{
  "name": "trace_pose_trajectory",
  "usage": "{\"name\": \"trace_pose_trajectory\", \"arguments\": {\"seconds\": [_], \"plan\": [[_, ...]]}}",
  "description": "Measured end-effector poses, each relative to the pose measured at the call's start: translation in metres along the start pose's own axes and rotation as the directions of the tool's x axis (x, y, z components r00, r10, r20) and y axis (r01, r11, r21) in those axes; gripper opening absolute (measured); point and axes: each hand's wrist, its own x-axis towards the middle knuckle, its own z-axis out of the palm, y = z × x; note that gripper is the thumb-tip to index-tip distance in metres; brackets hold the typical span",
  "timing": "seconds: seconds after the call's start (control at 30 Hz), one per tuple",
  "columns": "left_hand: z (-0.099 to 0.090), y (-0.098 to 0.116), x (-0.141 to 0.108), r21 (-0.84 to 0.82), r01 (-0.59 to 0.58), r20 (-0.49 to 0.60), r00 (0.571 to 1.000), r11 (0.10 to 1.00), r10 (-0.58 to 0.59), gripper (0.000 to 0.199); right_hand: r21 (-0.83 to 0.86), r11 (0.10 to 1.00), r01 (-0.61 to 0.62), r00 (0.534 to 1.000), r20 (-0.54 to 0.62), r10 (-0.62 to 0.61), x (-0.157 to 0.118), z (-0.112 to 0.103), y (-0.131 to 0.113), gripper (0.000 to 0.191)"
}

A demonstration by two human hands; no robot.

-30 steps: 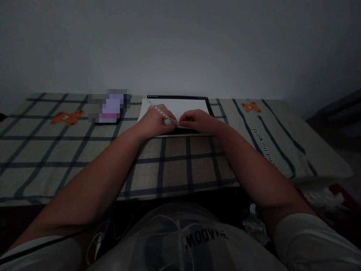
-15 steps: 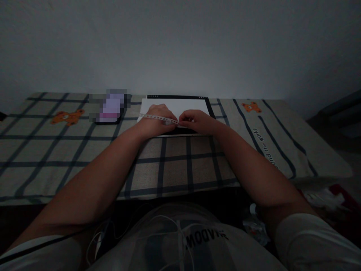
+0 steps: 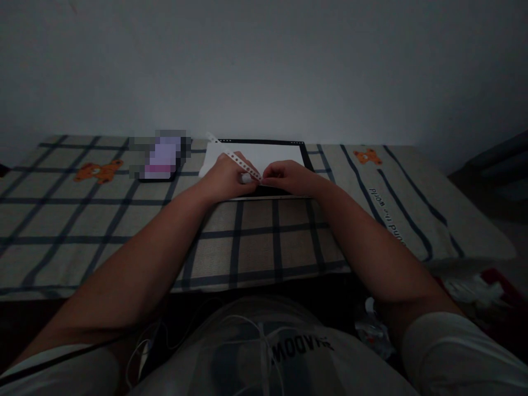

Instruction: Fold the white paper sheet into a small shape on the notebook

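A narrow white strip with a row of holes (image 3: 240, 160) slants up and left from between my hands, its far end raised above the paper. My left hand (image 3: 229, 175) is curled, its fingertips closed at the strip's lower end. Beside its thumb shows a small whitish piece (image 3: 246, 179) that I cannot make out. My right hand (image 3: 291, 177) pinches close to the same lower end, fingers bent. Under both hands lies a white sheet of paper (image 3: 272, 154) on a black backing with holes along its far edge (image 3: 264, 142).
A phone (image 3: 165, 157) with a blurred screen lies to the left on the checked tablecloth (image 3: 256, 242). Printed orange bears mark the cloth. A grey wall (image 3: 264, 66) rises behind the table. A clear plastic bag or bottle (image 3: 373, 330) sits below the front edge at right.
The strip's free end has swung upward, from lying low across my left hand to a steeper slant. Both hands stay nearly in place.
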Motion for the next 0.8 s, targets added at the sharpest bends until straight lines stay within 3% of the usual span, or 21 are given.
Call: {"name": "trace_pose_trajectory", "arguments": {"seconds": [0.33,0.6,0.8], "plan": [[0.0020,-0.0049,-0.0003,0.038,-0.049,-0.005,0.999,0.998,0.049,0.025,0.010,1.000,0.009,1.000,0.011,-0.009,0.0002,-0.0007,0.0031,0.031],[-0.0006,-0.0033,0.0010,0.078,-0.044,0.018,0.999,0.996,0.043,0.026,-0.113,0.990,0.086,0.996,-0.014,-0.088,0.0023,0.0014,0.0016,0.026],[-0.0020,-0.0028,0.0004,0.095,-0.014,-0.008,1.000,0.995,0.015,0.022,-0.026,0.999,0.023,1.000,0.012,-0.023,-0.0008,-0.0028,0.0019,0.032]]}}
